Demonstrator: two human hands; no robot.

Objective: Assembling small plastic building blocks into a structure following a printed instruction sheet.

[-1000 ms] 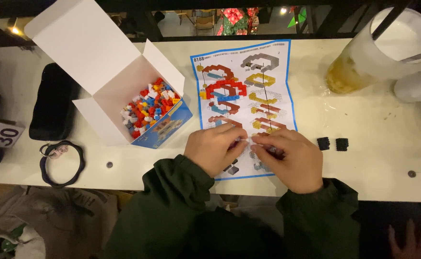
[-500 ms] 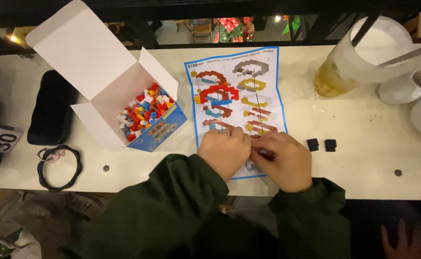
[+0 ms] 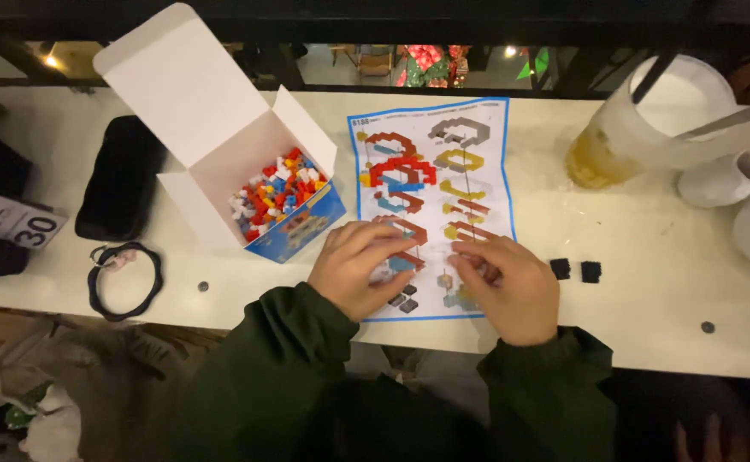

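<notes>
Both hands rested on the near half of the instruction sheet (image 3: 431, 197). Left hand (image 3: 360, 267) and right hand (image 3: 507, 287) had fingers curled together; whether they pinched a brick could not be told. Most bricks (image 3: 274, 192) lay unsorted in the open white box (image 3: 221, 162) at left; two black pieces (image 3: 575, 270) sat loose at right

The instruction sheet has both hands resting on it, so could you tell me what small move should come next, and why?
Probably lift the left hand and right hand slightly off the instruction sheet: they cover its lower diagrams, and whatever the fingers pinch is hidden. The loose bricks sit in the open box.
</notes>
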